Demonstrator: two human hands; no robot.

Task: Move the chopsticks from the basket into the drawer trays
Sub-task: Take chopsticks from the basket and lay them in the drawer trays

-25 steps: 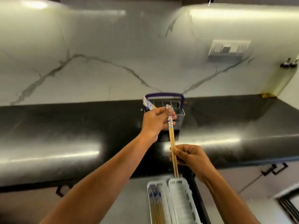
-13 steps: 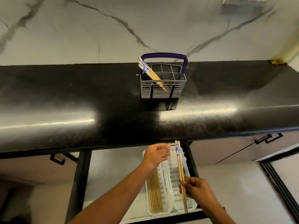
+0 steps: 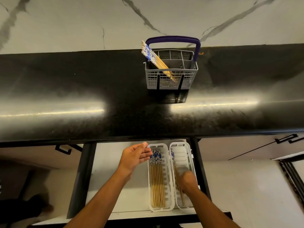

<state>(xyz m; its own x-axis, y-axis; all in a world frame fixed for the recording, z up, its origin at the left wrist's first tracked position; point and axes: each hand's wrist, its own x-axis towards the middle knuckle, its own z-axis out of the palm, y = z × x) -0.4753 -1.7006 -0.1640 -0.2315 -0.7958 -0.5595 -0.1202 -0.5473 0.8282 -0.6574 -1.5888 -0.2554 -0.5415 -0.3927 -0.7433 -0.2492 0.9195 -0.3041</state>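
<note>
A grey cutlery basket (image 3: pixel 171 83) with a purple handle stands on the black counter, with several blue-tipped wooden chopsticks (image 3: pixel 153 59) leaning out of its left side. Below, an open drawer holds two white trays. The left tray (image 3: pixel 169 191) is filled with several chopsticks (image 3: pixel 157 178) lying lengthwise. My right hand (image 3: pixel 187 182) is down in the right tray (image 3: pixel 189 150), gripping a pair of chopsticks (image 3: pixel 173 159) that lies along the tray's left side. My left hand (image 3: pixel 135 156) hovers open beside the left tray's top corner, holding nothing.
The black counter (image 3: pixel 82 96) overhangs the drawer's back. A marble wall rises behind the basket. The drawer's white floor (image 3: pixel 107 178) shows left of the trays, and black cabinet handles (image 3: pixel 287 139) sit to the right.
My right hand has lowered the pair of chopsticks from above the drawer into the right tray. My left hand has opened beside the left tray. The view has tilted further down.
</note>
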